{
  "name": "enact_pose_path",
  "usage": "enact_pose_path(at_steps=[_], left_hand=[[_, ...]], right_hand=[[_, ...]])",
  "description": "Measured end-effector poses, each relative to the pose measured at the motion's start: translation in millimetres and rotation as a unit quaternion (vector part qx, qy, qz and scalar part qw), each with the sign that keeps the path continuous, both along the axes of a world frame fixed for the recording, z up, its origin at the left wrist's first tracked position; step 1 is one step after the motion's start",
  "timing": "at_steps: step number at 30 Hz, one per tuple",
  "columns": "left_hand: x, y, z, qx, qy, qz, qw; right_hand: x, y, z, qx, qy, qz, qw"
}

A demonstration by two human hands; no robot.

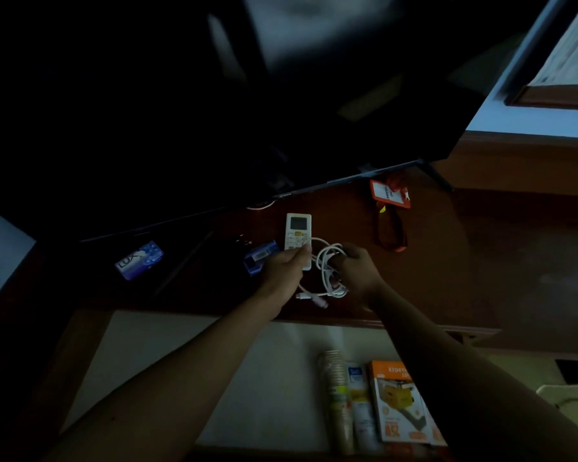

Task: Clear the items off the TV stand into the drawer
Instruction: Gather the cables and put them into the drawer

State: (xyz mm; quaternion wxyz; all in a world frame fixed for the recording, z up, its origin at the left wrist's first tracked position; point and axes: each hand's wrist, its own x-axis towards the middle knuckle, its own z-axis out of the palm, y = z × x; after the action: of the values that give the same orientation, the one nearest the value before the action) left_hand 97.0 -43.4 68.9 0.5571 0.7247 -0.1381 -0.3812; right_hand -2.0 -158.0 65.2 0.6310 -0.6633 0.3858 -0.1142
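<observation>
Because the white cable [329, 271] is a loose coil with its plug ends trailing toward the front edge of the TV stand [464, 261], a lift from here could let loops slip free and snag the white remote [297, 240] or drag across the wood. The remote could also be knocked sideways if both hands rise unevenly. The left hand [282, 270] reaches in from below, fingers curled around the remote's lower end, thumb on its face. The right hand [359, 273] comes in beside it, fingers closed on the bundle of cable; in this dim light the exact grip is hard to make out. Both things appear to rest on the stand, just in front of the TV [214, 111]. A blue soap box [140, 260], a blue pack [259, 258] and an orange badge holder [389, 195] are not yet cleared. The open drawer [264, 378] lies below, already holding some boxes.
</observation>
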Motion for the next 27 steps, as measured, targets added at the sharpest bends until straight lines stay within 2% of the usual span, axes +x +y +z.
enact_pose_path(at_steps=[3,6,8,11,15,17,22,27], left_hand=[[-0.1,6.9,3.7,-0.027,0.050,-0.043,0.997],[8.1,12.9,8.7,-0.035,0.054,-0.060,0.996],[12.7,16.2,11.7,-0.027,0.022,-0.095,0.995],[17.3,19.3,11.2,-0.003,-0.075,-0.106,0.992],[26.6,24.6,6.1,0.027,-0.099,-0.080,0.992],[29.6,29.3,4.6,0.022,-0.086,-0.067,0.994],[38.5,39.6,2.7,-0.027,-0.087,-0.055,0.994],[49.7,46.4,9.8,-0.047,-0.075,-0.051,0.995]], right_hand=[[1.5,7.7,1.0,-0.002,0.022,-0.001,1.000],[3.8,17.2,2.0,0.023,0.039,0.017,0.999],[5.1,22.5,5.6,0.022,0.030,0.045,0.998],[6.8,32.5,16.1,0.039,0.025,0.095,0.994],[6.9,42.3,16.5,0.151,0.021,0.108,0.982],[5.5,45.7,10.3,0.204,-0.001,0.098,0.974],[6.3,66.3,1.1,0.262,-0.063,0.052,0.962],[23.9,86.4,-4.4,0.265,-0.123,-0.026,0.956]])
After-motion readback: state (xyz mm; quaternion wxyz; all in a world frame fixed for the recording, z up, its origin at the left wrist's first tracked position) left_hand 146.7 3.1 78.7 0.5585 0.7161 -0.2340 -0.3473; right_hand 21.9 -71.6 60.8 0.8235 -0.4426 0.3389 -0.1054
